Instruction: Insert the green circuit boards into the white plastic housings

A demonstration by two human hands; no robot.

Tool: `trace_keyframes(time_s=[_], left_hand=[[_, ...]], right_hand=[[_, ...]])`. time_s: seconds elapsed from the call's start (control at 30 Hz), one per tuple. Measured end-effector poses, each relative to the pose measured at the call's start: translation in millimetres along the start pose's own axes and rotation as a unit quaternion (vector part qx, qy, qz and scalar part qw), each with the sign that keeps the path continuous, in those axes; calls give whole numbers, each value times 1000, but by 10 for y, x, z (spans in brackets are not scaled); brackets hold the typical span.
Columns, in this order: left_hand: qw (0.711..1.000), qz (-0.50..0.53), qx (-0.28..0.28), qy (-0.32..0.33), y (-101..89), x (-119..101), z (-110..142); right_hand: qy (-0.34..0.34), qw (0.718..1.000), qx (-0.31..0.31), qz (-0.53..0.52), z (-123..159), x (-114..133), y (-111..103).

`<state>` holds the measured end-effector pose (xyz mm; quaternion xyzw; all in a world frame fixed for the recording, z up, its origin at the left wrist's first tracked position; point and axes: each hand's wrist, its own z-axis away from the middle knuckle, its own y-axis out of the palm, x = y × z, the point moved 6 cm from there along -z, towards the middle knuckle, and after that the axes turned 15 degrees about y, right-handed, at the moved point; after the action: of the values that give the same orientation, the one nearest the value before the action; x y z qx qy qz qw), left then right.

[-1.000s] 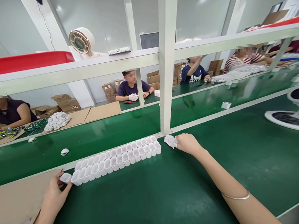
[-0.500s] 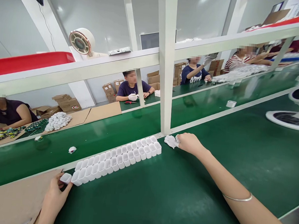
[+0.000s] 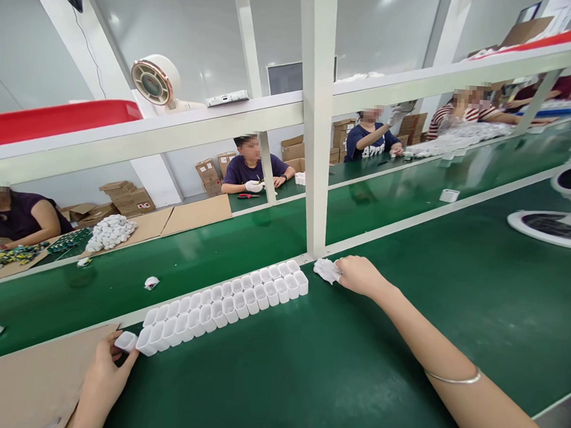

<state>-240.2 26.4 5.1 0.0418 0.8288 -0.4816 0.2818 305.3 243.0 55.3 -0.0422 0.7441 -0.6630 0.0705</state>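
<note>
Two rows of white plastic cups (image 3: 231, 313) are standing aligned, left hand (image 3: 99, 374) gripping one outlying cup (image 3: 125, 341), right hand (image 3: 362, 275) pinching crumpled white cloth (image 3: 325, 269).

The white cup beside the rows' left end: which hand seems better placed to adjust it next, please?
Probably the left hand, whose fingers are at the white cup; the right hand is at the other end of the rows, holding a crumpled white item.

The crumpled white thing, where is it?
In the head view, just right of centre: the crumpled white thing is in the right hand, near the post, past the right end of the white cups.
</note>
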Motion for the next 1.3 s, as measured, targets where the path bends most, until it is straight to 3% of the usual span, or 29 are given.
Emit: trace_keyframes(time_s=[0.2, 0.73, 1.3], left_hand=[[1000, -7, 0, 0, 3, -1, -5], [1000, -16, -7, 9, 37, 130, -6], [1000, -12, 8, -7, 2, -4, 3]], right_hand=[[-25, 1000, -5, 4, 22, 60, -5], [39, 999, -9, -4, -22, -69, -31], [18, 999, -6, 30, 16, 28, -30]])
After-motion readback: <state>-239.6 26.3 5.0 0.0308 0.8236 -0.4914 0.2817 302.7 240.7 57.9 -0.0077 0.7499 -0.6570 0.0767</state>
